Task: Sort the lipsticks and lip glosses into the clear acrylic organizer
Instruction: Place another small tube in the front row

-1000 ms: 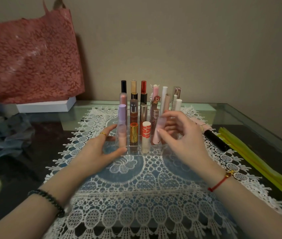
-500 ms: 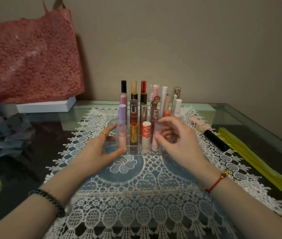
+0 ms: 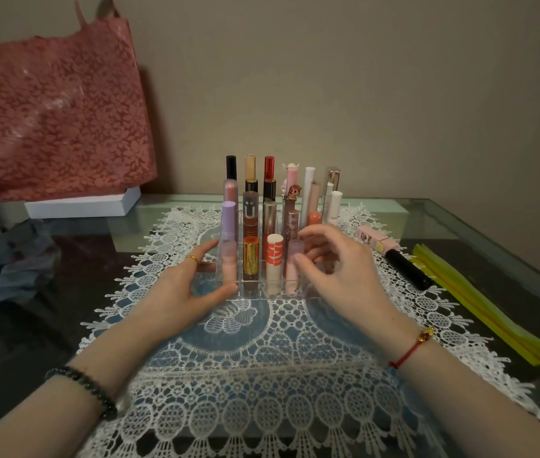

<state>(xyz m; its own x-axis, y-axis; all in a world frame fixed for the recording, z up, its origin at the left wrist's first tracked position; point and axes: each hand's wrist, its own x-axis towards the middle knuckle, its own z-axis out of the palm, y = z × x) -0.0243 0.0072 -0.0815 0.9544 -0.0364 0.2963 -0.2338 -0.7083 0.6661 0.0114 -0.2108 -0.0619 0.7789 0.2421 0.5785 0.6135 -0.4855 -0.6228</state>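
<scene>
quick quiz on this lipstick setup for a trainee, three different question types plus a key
1. True or false: the left hand touches the organizer.
2. The right hand is at a pink tube in which row? A front, B middle, C back.
3. Fill in: the front-row tube just left of the striped tube is ___.
Key: 1 true; 2 A; 3 gold.
</scene>
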